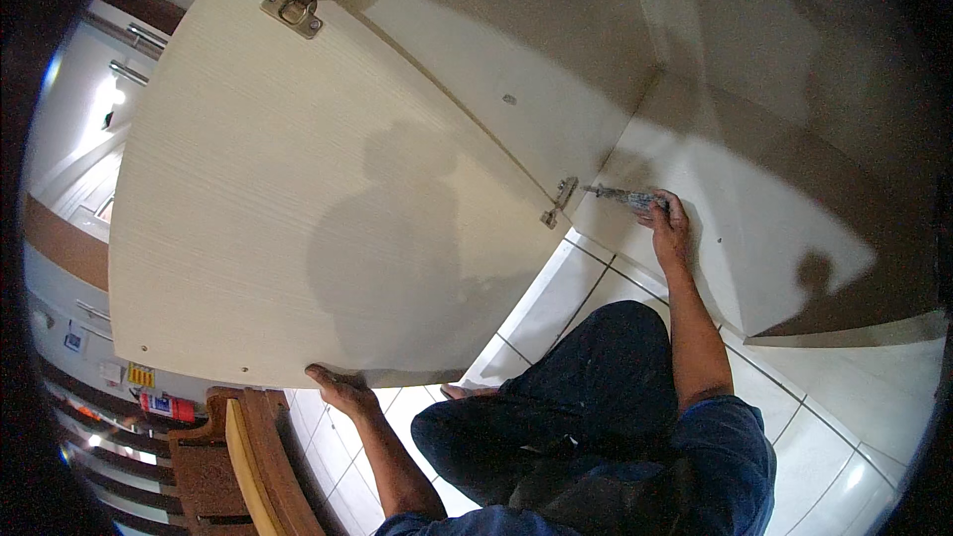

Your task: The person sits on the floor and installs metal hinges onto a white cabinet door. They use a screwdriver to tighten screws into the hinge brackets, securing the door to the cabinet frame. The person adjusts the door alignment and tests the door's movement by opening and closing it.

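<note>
A pale cabinet door (218, 169) stands swung out at the left, joined to the cabinet by a metal hinge (295, 14) near the top. My left hand (342, 392) grips the door's lower edge, thumb on the inner face and the other fingers mostly hidden. In my right hand (671, 226) is a screwdriver (630, 198) with a clear-looking handle, its shaft directed left. Its tip is close to the lower hinge (561, 202) beside the cabinet's side panel (476, 65). Whether the tip touches a screw there I cannot tell.
White floor tiles (586, 283) lie below the cabinet, around my bent leg (596, 367). The cabinet's bottom board (695, 174) reaches to the right. Brown wooden furniture (213, 462) stands at the lower left, with a red and blue package (167, 407) near it.
</note>
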Demonstrator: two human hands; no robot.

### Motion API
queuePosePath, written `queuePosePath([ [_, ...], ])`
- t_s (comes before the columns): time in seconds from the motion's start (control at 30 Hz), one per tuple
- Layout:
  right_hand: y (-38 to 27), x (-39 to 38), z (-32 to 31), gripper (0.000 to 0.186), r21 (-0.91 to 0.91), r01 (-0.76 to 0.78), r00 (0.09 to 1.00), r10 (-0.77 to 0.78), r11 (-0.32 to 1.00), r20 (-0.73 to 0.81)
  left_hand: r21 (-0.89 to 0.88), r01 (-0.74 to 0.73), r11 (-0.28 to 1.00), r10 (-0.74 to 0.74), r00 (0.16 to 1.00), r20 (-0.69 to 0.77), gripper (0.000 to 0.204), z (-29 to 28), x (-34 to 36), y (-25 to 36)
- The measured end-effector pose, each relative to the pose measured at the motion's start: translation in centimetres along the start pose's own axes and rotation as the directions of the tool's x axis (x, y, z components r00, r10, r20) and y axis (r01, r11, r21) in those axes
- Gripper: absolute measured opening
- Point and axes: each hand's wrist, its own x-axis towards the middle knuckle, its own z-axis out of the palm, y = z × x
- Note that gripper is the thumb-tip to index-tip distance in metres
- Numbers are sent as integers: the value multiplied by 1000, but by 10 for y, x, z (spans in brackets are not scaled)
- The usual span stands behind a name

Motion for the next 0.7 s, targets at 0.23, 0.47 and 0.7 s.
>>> queuePosePath([
  [0.23,12,-1,4,30,93,-23,1000,22,995,12,43,30,999,-29,999,-34,91,11,-10,9],
  [0.47,11,-2,4,30,92,6,1000,-8,996,18,33,45,998,-45,999,6,96,15,-15,17],
  [0.7,9,-3,4,30,119,-22,1000,20,993,14,-2,10,1000,-10,1000,21,96,1,-2,2],
])
